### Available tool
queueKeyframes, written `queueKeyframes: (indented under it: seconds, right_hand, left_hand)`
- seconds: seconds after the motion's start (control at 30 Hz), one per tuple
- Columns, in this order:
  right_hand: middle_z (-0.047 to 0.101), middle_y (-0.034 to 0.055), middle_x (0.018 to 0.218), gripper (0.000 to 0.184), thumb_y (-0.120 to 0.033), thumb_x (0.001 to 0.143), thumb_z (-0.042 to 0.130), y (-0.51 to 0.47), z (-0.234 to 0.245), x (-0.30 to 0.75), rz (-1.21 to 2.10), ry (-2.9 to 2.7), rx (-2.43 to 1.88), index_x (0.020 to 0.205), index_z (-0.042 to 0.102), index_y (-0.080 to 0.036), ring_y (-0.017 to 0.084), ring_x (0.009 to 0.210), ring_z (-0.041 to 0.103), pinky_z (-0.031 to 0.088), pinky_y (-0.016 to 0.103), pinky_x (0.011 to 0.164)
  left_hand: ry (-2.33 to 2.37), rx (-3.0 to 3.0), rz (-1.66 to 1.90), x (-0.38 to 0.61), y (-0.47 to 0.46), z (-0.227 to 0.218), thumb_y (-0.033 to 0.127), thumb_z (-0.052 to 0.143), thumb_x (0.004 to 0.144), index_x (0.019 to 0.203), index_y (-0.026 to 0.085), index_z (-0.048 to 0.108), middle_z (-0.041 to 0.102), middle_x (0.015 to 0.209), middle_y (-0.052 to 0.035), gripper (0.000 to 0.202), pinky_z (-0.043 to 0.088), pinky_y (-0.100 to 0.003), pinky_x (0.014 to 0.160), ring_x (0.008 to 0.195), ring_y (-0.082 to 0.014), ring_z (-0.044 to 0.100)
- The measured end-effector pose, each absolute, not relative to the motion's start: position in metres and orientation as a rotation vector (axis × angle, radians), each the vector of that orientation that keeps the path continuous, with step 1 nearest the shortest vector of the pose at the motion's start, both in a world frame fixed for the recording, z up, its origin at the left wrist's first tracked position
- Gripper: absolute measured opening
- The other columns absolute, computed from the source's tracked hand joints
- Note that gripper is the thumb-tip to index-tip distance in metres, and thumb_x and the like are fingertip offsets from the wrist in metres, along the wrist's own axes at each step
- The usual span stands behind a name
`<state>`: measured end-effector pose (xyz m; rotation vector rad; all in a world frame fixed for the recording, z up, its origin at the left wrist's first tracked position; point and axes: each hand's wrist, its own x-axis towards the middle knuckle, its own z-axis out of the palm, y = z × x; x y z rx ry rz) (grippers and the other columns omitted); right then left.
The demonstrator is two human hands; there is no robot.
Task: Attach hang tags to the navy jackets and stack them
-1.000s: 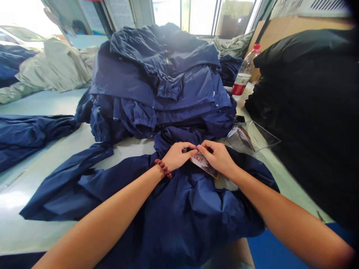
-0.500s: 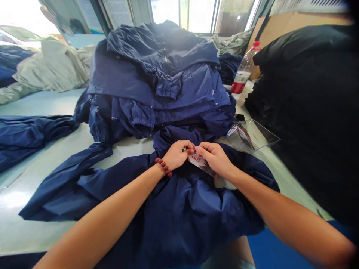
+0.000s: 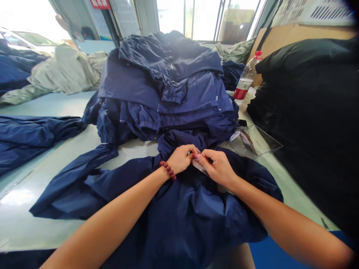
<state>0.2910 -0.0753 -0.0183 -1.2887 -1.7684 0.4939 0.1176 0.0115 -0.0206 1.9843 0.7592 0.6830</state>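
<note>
A navy blue jacket (image 3: 179, 209) lies spread on the table in front of me. My left hand (image 3: 182, 158), with a bead bracelet at the wrist, is curled in a pinch at the jacket's collar. My right hand (image 3: 217, 167) is pinched too, fingertips meeting the left's, holding a small printed paper tag (image 3: 198, 164) that is mostly hidden under its fingers. Both hands touch the tag at the collar.
A tall stack of navy jackets (image 3: 165, 86) rises behind my hands. A clear tray with tags (image 3: 254, 140) sits right of them, beside a plastic bottle (image 3: 246, 79) and a black garment pile (image 3: 308, 104). Grey garments (image 3: 61, 73) and another navy jacket (image 3: 30, 136) lie left.
The view shifted slightly. My hands stayed together at the collar; my right hand now covers more of the tag than a second ago.
</note>
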Motion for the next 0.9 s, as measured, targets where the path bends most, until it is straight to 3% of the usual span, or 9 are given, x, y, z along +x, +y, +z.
queueKeyframes:
  seconds: [0.2,0.37,0.5,0.57,0.67,0.77,0.83,0.9]
  right_hand:
    - [0.051,-0.0019,0.063,0.039,-0.036,0.104,0.053,-0.077,-0.019,0.29,0.371,-1.846,-1.234,0.068,0.054,-0.02,0.013,0.058,0.046,0.033,0.027,0.061]
    - [0.058,-0.0002,0.064,0.04,-0.037,0.105,0.051,-0.073,-0.013,0.302,0.302,-2.012,-1.187,0.068,0.056,-0.02,0.014,0.06,0.049,0.035,0.028,0.065]
    - [0.063,0.0033,0.06,0.061,-0.045,0.109,0.035,-0.063,-0.012,0.314,0.33,-1.86,-1.388,0.061,0.061,-0.02,0.015,0.057,0.058,0.038,0.029,0.064]
    - [0.065,0.0068,0.058,0.067,-0.048,0.109,0.03,-0.057,-0.014,0.319,0.24,-1.757,-1.667,0.056,0.061,-0.021,0.018,0.056,0.062,0.039,0.03,0.063]
    - [0.073,0.0147,0.071,0.062,-0.052,0.105,0.037,-0.047,-0.018,0.325,0.119,-1.785,-2.079,0.065,0.071,-0.02,0.026,0.067,0.07,0.041,0.034,0.065]
    - [0.076,0.0199,0.083,0.061,-0.066,0.098,0.045,-0.04,-0.021,0.329,0.141,-1.819,-2.311,0.076,0.077,-0.019,0.033,0.079,0.073,0.045,0.037,0.068]
    - [0.076,0.0215,0.087,0.063,-0.074,0.092,0.05,-0.038,-0.022,0.33,0.174,-1.784,-2.373,0.076,0.076,-0.019,0.035,0.083,0.073,0.047,0.039,0.069]
    - [0.075,0.0211,0.084,0.057,-0.072,0.086,0.058,-0.037,-0.024,0.332,0.227,-1.736,-2.342,0.069,0.071,-0.019,0.036,0.083,0.072,0.046,0.04,0.07]
  left_hand:
    - [0.755,2.066,0.738,0.115,0.013,-0.026,0.018,0.06,0.083,0.079,0.019,0.069,0.077,0.108,-0.0061,0.011,0.05,-0.037,0.1,0.104,-0.0222,0.067]
    - [0.753,2.086,0.763,0.111,0.013,-0.016,0.031,0.071,0.086,0.082,0.021,0.077,0.076,0.118,-0.0075,0.013,0.045,-0.04,0.11,0.116,-0.0252,0.066]
    - [1.043,2.01,1.032,0.099,0.018,0.008,0.039,0.052,0.1,0.106,0.02,0.074,0.075,0.119,-0.0088,0.03,0.051,-0.035,0.101,0.11,-0.0219,0.068]
    - [1.373,2.089,1.049,0.088,0.022,0.02,0.042,0.049,0.1,0.107,0.019,0.072,0.075,0.111,-0.01,0.033,0.053,-0.036,0.093,0.101,-0.023,0.07]
    - [1.863,2.321,0.598,0.07,0.023,0.029,0.058,0.057,0.092,0.097,0.016,0.073,0.076,0.098,-0.016,0.045,0.054,-0.044,0.087,0.094,-0.0325,0.072]
    - [2.072,2.323,0.068,0.058,0.021,0.03,0.071,0.057,0.085,0.088,0.014,0.077,0.076,0.095,-0.0237,0.061,0.054,-0.047,0.083,0.095,-0.0408,0.073]
    - [2.109,2.283,-0.046,0.052,0.02,0.031,0.075,0.057,0.082,0.085,0.013,0.079,0.076,0.095,-0.0257,0.066,0.054,-0.047,0.083,0.096,-0.0419,0.073]
    - [2.117,2.268,-0.058,0.048,0.021,0.031,0.078,0.058,0.079,0.083,0.013,0.079,0.076,0.096,-0.0272,0.068,0.054,-0.048,0.083,0.097,-0.0435,0.073]
